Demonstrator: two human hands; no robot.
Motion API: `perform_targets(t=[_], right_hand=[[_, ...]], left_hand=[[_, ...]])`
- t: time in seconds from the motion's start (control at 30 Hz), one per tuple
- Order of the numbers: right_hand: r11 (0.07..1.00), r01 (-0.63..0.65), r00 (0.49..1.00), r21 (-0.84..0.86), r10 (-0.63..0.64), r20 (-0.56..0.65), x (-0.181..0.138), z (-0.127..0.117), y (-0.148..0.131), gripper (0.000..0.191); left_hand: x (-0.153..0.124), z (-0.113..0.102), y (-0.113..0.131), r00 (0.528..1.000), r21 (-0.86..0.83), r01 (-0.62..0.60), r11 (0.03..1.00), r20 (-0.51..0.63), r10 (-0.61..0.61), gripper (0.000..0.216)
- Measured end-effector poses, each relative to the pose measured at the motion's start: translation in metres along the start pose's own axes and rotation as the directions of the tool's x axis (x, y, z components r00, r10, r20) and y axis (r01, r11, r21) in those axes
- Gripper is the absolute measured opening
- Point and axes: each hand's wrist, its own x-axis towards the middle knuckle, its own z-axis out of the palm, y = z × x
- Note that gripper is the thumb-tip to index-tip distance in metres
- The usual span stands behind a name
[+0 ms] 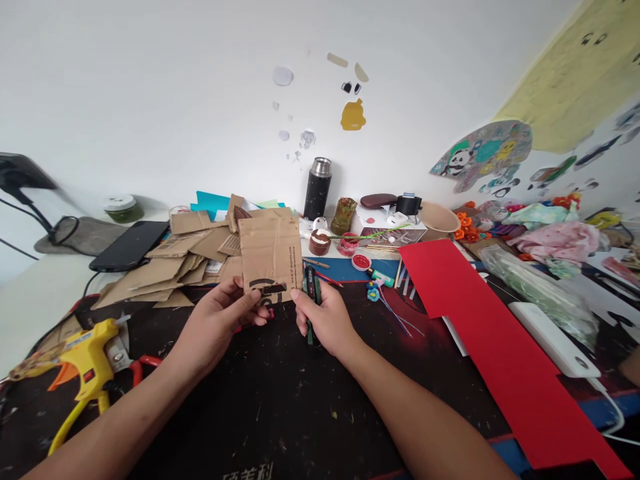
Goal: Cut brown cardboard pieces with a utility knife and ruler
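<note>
A rectangular piece of brown cardboard with black print stands upright before me, a narrow dark slot through its lower part. My left hand is closed on its lower left edge, thumb in front near the slot and fingers behind. In my right hand is a dark green and black utility knife, held upright just beside the cardboard. The right thumb touches the cardboard's lower right corner. No blade can be made out. Something small and red shows partly behind the left fingers.
Cardboard scraps are piled at the back left. A yellow glue gun lies left, near red-handled pliers. A long red sheet covers the right side, beside a white power strip. A black flask and paint pots stand behind.
</note>
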Motion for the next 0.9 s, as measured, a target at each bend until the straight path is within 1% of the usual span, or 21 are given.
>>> perform_targets(t=[0.13, 0.2, 0.3, 0.4, 0.57, 0.73, 0.8, 0.9], right_hand=[[1.0, 0.004, 1.0, 0.0, -0.004, -0.02, 0.001, 0.0, 0.001, 0.037], [1.0, -0.006, 1.0, 0.0, 0.006, -0.013, 0.001, 0.0, 0.001, 0.037], [1.0, -0.02, 1.0, 0.007, 0.02, -0.005, 0.0, 0.001, 0.0, 0.038], [1.0, -0.009, 0.999, 0.002, 0.009, -0.037, 0.0, 0.001, -0.003, 0.036], [0.982, 0.105, 0.986, -0.155, -0.123, -0.114, -0.005, 0.002, -0.003, 0.029], [0.949, 0.15, 0.962, -0.276, -0.205, -0.18, -0.009, 0.0, 0.002, 0.027], [0.934, 0.175, 0.954, -0.312, -0.239, -0.181, -0.009, 0.0, 0.001, 0.025], [0.891, 0.222, 0.943, -0.395, -0.3, -0.146, -0.009, 0.002, -0.001, 0.019]], left_hand=[[0.0, 0.002, -0.001, 0.997, 0.05, 0.032, 0.998, 0.073, -0.035, 0.04], [0.0, 0.002, -0.001, 0.995, 0.08, 0.035, 0.996, 0.086, -0.042, 0.038], [0.001, 0.001, 0.0, 0.998, 0.112, 0.005, 0.994, 0.068, -0.013, 0.034], [0.0, -0.001, 0.002, 0.999, 0.133, -0.041, 0.99, 0.025, 0.038, 0.032], [-0.002, -0.002, 0.004, 0.994, 0.168, -0.1, 0.981, -0.023, 0.105, 0.034], [-0.002, -0.001, 0.003, 0.992, 0.204, -0.113, 0.972, -0.022, 0.12, 0.041], [-0.002, 0.0, 0.002, 0.994, 0.217, -0.106, 0.97, -0.017, 0.112, 0.045], [-0.002, 0.002, 0.0, 0.996, 0.23, -0.092, 0.969, -0.001, 0.095, 0.048]])
